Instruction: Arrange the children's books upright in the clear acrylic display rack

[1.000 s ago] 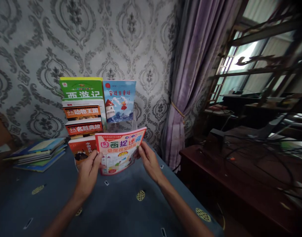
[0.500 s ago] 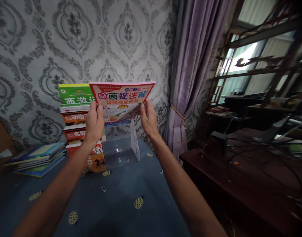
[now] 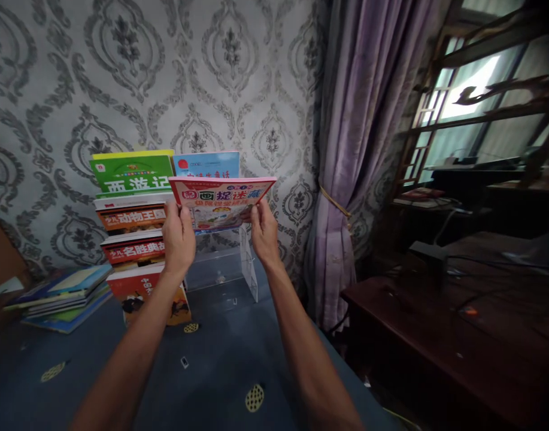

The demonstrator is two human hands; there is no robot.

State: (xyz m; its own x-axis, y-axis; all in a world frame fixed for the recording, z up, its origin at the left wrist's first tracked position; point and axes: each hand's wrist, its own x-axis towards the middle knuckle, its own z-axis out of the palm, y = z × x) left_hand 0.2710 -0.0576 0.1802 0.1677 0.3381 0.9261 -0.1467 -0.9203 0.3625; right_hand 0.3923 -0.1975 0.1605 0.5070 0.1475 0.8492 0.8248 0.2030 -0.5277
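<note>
Though still aloft, pink book lower

Things are carried by a flat surface covered in dark blue cloth, on which yellow ovals and small pale rectangles are printed. At the far left, a loose stack of thin books is laid flat, its edges unevenly aligned. To its right, a clear tiered rack is stood upright on the cloth, its left half hidden by books.
</note>
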